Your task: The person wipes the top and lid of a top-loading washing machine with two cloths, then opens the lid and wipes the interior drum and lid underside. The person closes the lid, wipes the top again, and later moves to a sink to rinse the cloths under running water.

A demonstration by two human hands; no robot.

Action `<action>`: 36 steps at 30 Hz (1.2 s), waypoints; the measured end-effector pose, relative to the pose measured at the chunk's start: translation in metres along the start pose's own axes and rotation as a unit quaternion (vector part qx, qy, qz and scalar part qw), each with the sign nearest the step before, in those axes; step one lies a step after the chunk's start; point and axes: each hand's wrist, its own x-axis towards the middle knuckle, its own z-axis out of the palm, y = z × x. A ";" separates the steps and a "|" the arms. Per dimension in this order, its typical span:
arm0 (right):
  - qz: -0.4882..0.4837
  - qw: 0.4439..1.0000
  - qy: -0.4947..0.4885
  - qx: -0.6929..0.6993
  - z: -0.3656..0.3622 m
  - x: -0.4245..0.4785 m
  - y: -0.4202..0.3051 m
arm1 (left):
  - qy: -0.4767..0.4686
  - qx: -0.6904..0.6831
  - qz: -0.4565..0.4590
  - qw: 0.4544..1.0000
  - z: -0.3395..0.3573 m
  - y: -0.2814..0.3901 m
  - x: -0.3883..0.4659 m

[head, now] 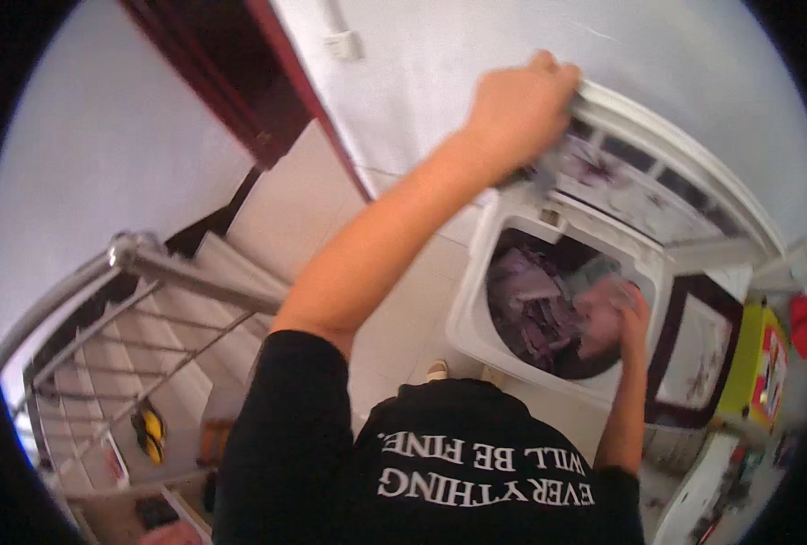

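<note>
A white twin-tub washing machine [468, 320] stands before me, its wash-side lid [676, 150] raised against the wall. High up, my left hand [529, 99] grips that lid's left end. In the round dark tub lies a bunched purplish-grey garment [529, 293]. My right hand [633, 310] is inside the tub at its right side, holding a pale pink cloth [599, 320]; motion blur softens both. A bit of grey-green cloth [590, 271] shows behind the pink one.
Right of the tub is a second, lowered lid [693, 351] with a dark border. A yellow-green box [751, 368] stands beyond it. At left, a metal stair railing [192, 272] runs beside steps, with black-and-yellow shoes [150, 432] below. A dark red door frame [294, 88] is behind.
</note>
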 end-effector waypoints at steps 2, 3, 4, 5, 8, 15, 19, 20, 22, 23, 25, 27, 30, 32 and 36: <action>0.008 0.997 0.025 0.068 -0.013 -0.043 -0.028 | 0.029 -0.057 -0.008 0.998 -0.005 0.007 -0.029; 0.009 0.991 0.033 0.130 -0.013 -0.062 -0.045 | 0.034 -0.108 -0.009 0.994 -0.012 0.010 -0.043; 0.013 0.986 -0.005 0.164 -0.017 -0.077 -0.058 | 0.022 -0.137 -0.021 0.990 -0.020 0.017 -0.060; 0.018 0.980 -0.035 0.196 -0.020 -0.091 -0.070 | 0.010 -0.173 -0.029 0.984 -0.026 0.023 -0.076; 0.047 0.962 -0.063 0.263 -0.004 -0.117 -0.087 | -0.046 -0.241 -0.068 0.967 -0.034 0.037 -0.130; 0.171 0.955 0.117 0.211 -0.001 -0.172 -0.037 | -0.152 -0.282 -0.102 0.942 -0.018 0.052 -0.243; 0.291 0.930 0.105 0.197 0.008 -0.182 -0.015 | -0.212 -0.241 -0.088 0.943 -0.009 0.059 -0.262; 0.303 0.928 0.081 0.202 0.009 -0.184 -0.005 | -0.208 -0.234 -0.068 0.947 -0.006 0.056 -0.269; 0.394 0.897 0.039 0.196 0.016 -0.178 0.003 | -0.203 -0.231 -0.049 0.950 0.005 0.049 -0.291; 0.377 0.895 0.045 0.234 0.024 -0.180 0.014 | -0.205 -0.241 -0.052 0.947 0.012 0.043 -0.305; 0.370 0.893 0.042 0.254 0.032 -0.181 0.047 | -0.204 -0.262 -0.043 0.942 0.029 0.037 -0.319; 0.386 0.888 0.018 0.251 0.035 -0.186 0.053 | -0.208 -0.278 -0.042 0.937 0.039 0.033 -0.328; 0.352 0.886 -0.042 0.298 0.039 -0.194 0.037 | -0.213 -0.283 -0.055 0.933 0.049 0.033 -0.341; 0.349 0.890 -0.024 0.291 0.043 -0.202 0.020 | -0.301 -0.280 -0.045 0.911 0.052 0.018 -0.351; 0.345 0.908 -0.031 0.236 0.043 -0.224 0.031 | -0.430 -0.340 -0.124 0.827 0.043 0.000 -0.316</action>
